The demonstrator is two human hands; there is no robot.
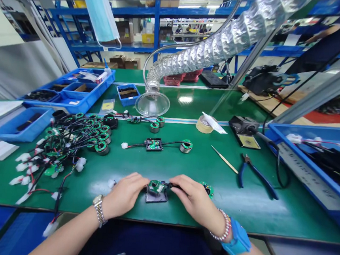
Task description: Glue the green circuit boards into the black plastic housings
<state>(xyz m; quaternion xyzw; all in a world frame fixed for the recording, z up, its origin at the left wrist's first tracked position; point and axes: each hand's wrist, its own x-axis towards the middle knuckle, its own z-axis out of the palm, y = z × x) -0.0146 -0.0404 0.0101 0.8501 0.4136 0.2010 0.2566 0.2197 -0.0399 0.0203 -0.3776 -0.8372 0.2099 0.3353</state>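
Observation:
My left hand (127,193) and my right hand (192,197) meet over a small green circuit board (156,186) that rests on a dark grey block (156,196) near the front edge of the green mat. Both hands have curled fingers pinching the board's ends. A black wire leads from under my right hand to a green ring coil (209,189). A white connector (111,183) peeks out by my left hand. A finished wired assembly (154,144) lies further back in the middle.
A heap of wired green coils with white plugs (67,142) fills the left side. Blue pliers (256,174), a thin wooden stick (224,159), a tape roll (204,124) and a soldering stand (244,130) lie right. A fume-extractor hose (152,102) hangs behind; blue bins (69,91) flank the bench.

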